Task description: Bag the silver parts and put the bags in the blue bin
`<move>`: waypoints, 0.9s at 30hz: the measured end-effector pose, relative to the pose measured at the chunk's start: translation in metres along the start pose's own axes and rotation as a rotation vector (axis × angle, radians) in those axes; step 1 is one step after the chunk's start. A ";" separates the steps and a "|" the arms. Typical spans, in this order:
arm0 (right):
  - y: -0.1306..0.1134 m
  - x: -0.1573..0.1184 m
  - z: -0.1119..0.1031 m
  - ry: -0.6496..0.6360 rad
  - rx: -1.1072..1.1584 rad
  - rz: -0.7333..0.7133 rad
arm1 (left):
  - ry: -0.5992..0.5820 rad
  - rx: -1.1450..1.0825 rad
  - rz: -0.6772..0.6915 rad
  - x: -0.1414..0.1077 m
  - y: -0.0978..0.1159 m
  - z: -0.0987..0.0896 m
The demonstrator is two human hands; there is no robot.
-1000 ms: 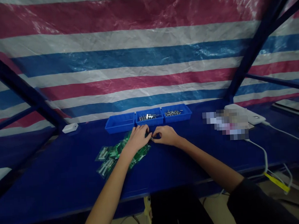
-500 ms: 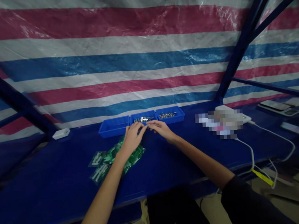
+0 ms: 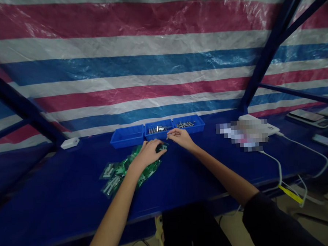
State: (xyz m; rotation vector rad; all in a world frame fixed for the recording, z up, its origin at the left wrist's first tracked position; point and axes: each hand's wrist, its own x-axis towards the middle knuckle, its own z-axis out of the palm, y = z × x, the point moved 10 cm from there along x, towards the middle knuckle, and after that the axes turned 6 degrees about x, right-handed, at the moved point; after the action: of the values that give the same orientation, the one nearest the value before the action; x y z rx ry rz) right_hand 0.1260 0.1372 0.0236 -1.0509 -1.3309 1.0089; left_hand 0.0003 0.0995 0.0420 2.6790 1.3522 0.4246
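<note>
My left hand [image 3: 151,153] rests at the upper right of a pile of small green-tinted plastic bags [image 3: 149,170], its thumb and fingers apart. A bag corner with small pale parts shows between thumb and fingers. Just to the right, my right hand [image 3: 180,137] is closed in a pinch on a small metal piece [image 3: 168,136], too small to name more exactly. Both hands are in front of the middle blue bin [image 3: 159,135], which holds short shiny metal pieces. The right blue bin [image 3: 190,128] holds many smaller metal parts.
The left blue bin [image 3: 127,139] stands in the row. A white adapter [image 3: 70,143] sits far left. A white power bank [image 3: 272,127] with cables [image 3: 278,164] lies right, phones [image 3: 326,141] beyond it. Blue frame posts [image 3: 265,59] flank the striped sheet [image 3: 139,73].
My hands were together at the fingertips and have moved apart. The left has come down to the bags with its thumb spread; the right has shifted slightly right with the small metal piece.
</note>
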 end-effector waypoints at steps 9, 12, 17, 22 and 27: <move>-0.015 0.002 -0.003 -0.040 0.118 -0.084 | -0.012 -0.117 0.035 0.000 0.003 -0.008; -0.028 -0.007 0.012 -0.162 0.035 -0.169 | -0.005 0.038 -0.096 -0.002 -0.020 -0.011; -0.032 -0.034 0.051 -0.377 -0.344 -0.366 | -0.120 0.181 -0.199 -0.008 -0.033 0.000; -0.013 -0.042 0.067 -0.468 -0.623 -0.397 | -0.123 0.207 -0.236 -0.010 -0.028 -0.003; -0.020 -0.045 0.066 -0.448 -0.726 -0.449 | -0.044 0.286 -0.257 -0.010 -0.030 -0.013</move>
State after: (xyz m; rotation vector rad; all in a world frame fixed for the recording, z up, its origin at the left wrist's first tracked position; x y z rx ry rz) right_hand 0.0594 0.0897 0.0299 -0.9879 -2.2833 0.4184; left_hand -0.0323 0.1084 0.0455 2.6504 1.8376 0.1533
